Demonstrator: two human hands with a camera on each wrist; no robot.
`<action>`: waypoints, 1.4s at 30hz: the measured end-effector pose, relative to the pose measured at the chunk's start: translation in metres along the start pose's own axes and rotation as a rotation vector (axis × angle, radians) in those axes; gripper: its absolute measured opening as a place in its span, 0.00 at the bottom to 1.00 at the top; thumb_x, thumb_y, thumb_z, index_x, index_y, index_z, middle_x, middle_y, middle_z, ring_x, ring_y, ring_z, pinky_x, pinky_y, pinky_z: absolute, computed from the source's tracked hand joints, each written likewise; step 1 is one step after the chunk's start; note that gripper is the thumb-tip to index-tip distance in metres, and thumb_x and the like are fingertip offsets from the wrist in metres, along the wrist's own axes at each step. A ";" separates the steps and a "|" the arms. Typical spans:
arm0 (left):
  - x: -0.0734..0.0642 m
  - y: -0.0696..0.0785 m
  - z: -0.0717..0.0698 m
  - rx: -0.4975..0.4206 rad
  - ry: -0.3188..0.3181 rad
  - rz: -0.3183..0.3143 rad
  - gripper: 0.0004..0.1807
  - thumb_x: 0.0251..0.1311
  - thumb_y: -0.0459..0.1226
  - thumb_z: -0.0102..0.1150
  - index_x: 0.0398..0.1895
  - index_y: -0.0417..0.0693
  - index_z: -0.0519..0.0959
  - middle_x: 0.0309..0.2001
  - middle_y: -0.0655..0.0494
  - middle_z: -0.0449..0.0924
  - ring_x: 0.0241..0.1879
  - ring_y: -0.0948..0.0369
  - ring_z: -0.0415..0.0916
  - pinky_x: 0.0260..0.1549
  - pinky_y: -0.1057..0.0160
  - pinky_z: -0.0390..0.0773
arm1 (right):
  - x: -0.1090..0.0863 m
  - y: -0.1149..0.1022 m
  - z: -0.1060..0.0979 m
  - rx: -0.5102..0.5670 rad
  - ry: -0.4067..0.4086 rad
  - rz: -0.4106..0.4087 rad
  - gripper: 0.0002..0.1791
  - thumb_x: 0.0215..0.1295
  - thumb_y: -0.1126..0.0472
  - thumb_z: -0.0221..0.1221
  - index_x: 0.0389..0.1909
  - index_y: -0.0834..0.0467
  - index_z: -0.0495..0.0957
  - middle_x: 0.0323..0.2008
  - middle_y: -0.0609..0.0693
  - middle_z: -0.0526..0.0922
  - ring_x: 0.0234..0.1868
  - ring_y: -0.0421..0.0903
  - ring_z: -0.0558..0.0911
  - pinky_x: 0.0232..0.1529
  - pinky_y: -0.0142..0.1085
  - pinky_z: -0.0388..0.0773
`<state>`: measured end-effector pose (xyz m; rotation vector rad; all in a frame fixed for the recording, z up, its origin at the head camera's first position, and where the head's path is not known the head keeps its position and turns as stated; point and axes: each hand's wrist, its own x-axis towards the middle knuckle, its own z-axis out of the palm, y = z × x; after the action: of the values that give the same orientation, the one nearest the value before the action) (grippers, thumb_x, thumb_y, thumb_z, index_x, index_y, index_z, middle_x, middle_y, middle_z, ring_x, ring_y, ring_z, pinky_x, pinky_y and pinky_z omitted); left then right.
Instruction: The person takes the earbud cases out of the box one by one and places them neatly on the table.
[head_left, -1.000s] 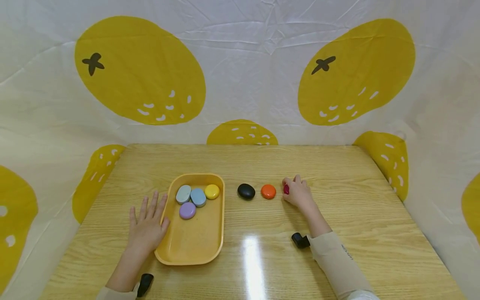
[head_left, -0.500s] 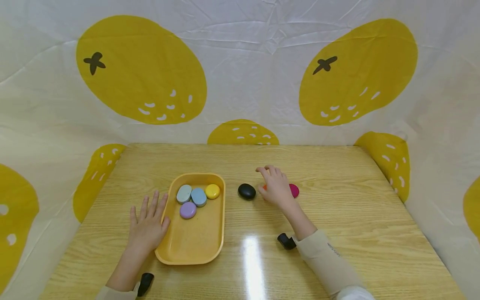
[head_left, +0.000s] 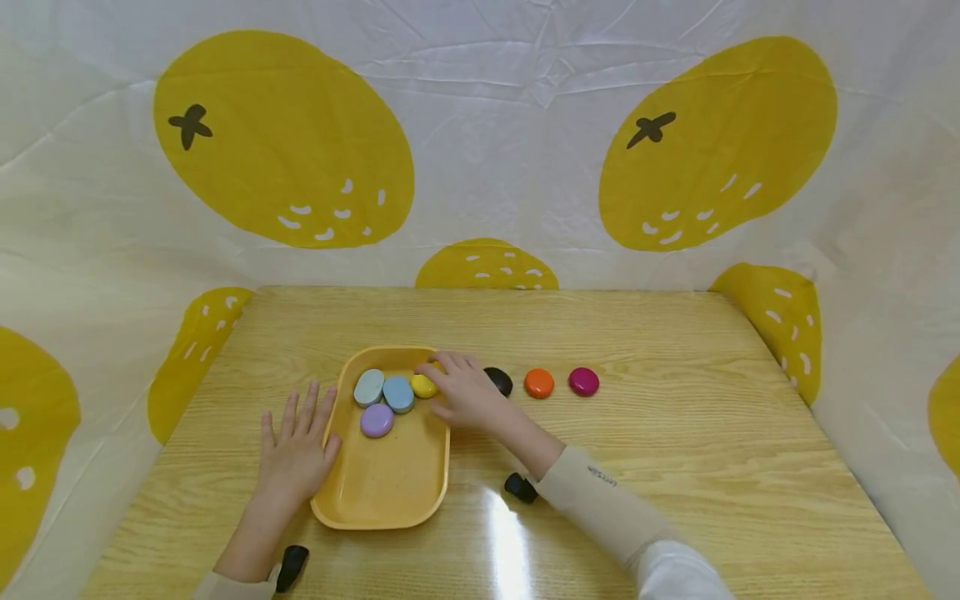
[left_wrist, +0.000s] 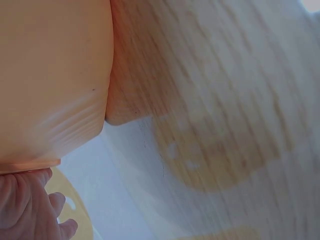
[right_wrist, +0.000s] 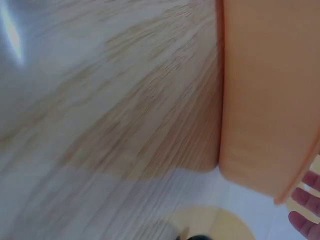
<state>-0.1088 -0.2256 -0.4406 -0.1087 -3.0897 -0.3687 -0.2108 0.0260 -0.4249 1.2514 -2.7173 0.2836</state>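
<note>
In the head view my left hand (head_left: pixel 296 458) lies with fingers spread, its thumb at the left rim of a yellow-orange tray (head_left: pixel 390 496). My right hand (head_left: pixel 474 398) reaches over the tray's right rim, thumb and forefinger apart beside a glossy yellow pebble-shaped piece (head_left: pixel 422 387). With it in the tray are a pale grey-blue piece (head_left: pixel 369 388), a light blue piece (head_left: pixel 399 394) and a purple piece (head_left: pixel 377 420). The left wrist view shows the tray's outer wall (left_wrist: pixel 55 75) above my left hand (left_wrist: pixel 30 210); right fingertips (right_wrist: pixel 306 200) show past the rim in the right wrist view.
To the tray's right, a black piece (head_left: pixel 501 380), partly behind my right hand, an orange piece (head_left: pixel 539 383) and a magenta piece (head_left: pixel 584 382) form a row on the wooden table (head_left: pixel 675 467). A fruit-patterned curtain (head_left: pixel 502 167) hangs behind the table.
My right hand has let go of the magenta piece, which now lies on the table. It has swept left, past the orange and black pieces, to the tray. The left hand has stayed still.
</note>
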 end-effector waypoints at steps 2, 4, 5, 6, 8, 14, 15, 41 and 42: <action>0.000 0.000 0.000 0.000 -0.001 0.000 0.32 0.66 0.43 0.38 0.72 0.50 0.44 0.72 0.42 0.38 0.69 0.42 0.33 0.60 0.34 0.30 | 0.006 -0.006 0.002 -0.007 -0.027 -0.024 0.26 0.59 0.54 0.57 0.59 0.50 0.66 0.58 0.53 0.67 0.59 0.50 0.66 0.59 0.46 0.64; 0.000 0.000 0.001 -0.003 -0.001 -0.002 0.32 0.67 0.43 0.38 0.72 0.50 0.44 0.72 0.43 0.38 0.69 0.42 0.33 0.60 0.34 0.29 | 0.012 -0.011 0.004 -0.005 -0.047 -0.042 0.25 0.60 0.54 0.56 0.59 0.49 0.66 0.57 0.53 0.67 0.59 0.50 0.66 0.59 0.46 0.64; 0.000 0.000 0.001 -0.006 0.001 -0.001 0.32 0.67 0.43 0.38 0.72 0.50 0.44 0.72 0.43 0.38 0.69 0.42 0.33 0.60 0.35 0.29 | 0.015 -0.013 0.005 -0.004 -0.058 -0.048 0.24 0.60 0.54 0.55 0.58 0.48 0.66 0.57 0.53 0.67 0.58 0.50 0.66 0.59 0.46 0.63; 0.000 0.000 0.001 -0.006 0.004 0.000 0.32 0.67 0.43 0.38 0.72 0.50 0.44 0.72 0.43 0.38 0.69 0.42 0.33 0.60 0.35 0.29 | 0.017 -0.015 0.006 -0.008 -0.071 -0.054 0.24 0.60 0.55 0.55 0.58 0.48 0.66 0.57 0.53 0.67 0.58 0.50 0.66 0.59 0.46 0.63; 0.001 0.000 0.002 -0.011 0.012 0.002 0.32 0.66 0.43 0.38 0.72 0.49 0.45 0.72 0.43 0.38 0.69 0.42 0.33 0.60 0.35 0.28 | 0.022 -0.018 0.010 -0.028 -0.105 -0.065 0.25 0.60 0.54 0.55 0.59 0.48 0.66 0.58 0.53 0.66 0.59 0.50 0.67 0.59 0.45 0.63; 0.001 -0.001 0.004 -0.023 0.019 0.009 0.32 0.67 0.43 0.38 0.72 0.50 0.45 0.72 0.44 0.37 0.69 0.43 0.31 0.60 0.36 0.24 | 0.031 -0.028 0.020 -0.115 -0.198 -0.079 0.27 0.60 0.50 0.55 0.61 0.45 0.63 0.59 0.51 0.65 0.57 0.48 0.68 0.57 0.41 0.66; 0.001 -0.001 0.004 -0.021 0.016 0.009 0.32 0.67 0.43 0.38 0.72 0.50 0.45 0.72 0.44 0.37 0.69 0.43 0.30 0.60 0.36 0.25 | 0.032 -0.030 0.021 -0.131 -0.201 -0.079 0.26 0.60 0.50 0.54 0.61 0.45 0.63 0.58 0.50 0.65 0.57 0.48 0.68 0.56 0.40 0.67; 0.001 -0.001 0.001 -0.004 0.002 0.006 0.31 0.67 0.43 0.38 0.71 0.49 0.45 0.72 0.43 0.38 0.69 0.42 0.33 0.60 0.35 0.29 | 0.044 -0.034 0.032 -0.127 -0.172 -0.089 0.21 0.57 0.48 0.60 0.52 0.44 0.70 0.47 0.50 0.68 0.47 0.45 0.70 0.48 0.38 0.71; 0.001 -0.001 0.001 -0.007 0.001 0.006 0.31 0.67 0.43 0.38 0.71 0.49 0.45 0.72 0.43 0.38 0.69 0.42 0.32 0.60 0.35 0.29 | 0.044 -0.033 0.031 -0.124 -0.157 -0.090 0.21 0.56 0.48 0.61 0.51 0.44 0.71 0.47 0.50 0.68 0.46 0.45 0.70 0.48 0.38 0.71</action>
<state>-0.1101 -0.2262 -0.4414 -0.1176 -3.0869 -0.3792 -0.2152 -0.0348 -0.4425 1.4102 -2.7467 0.0063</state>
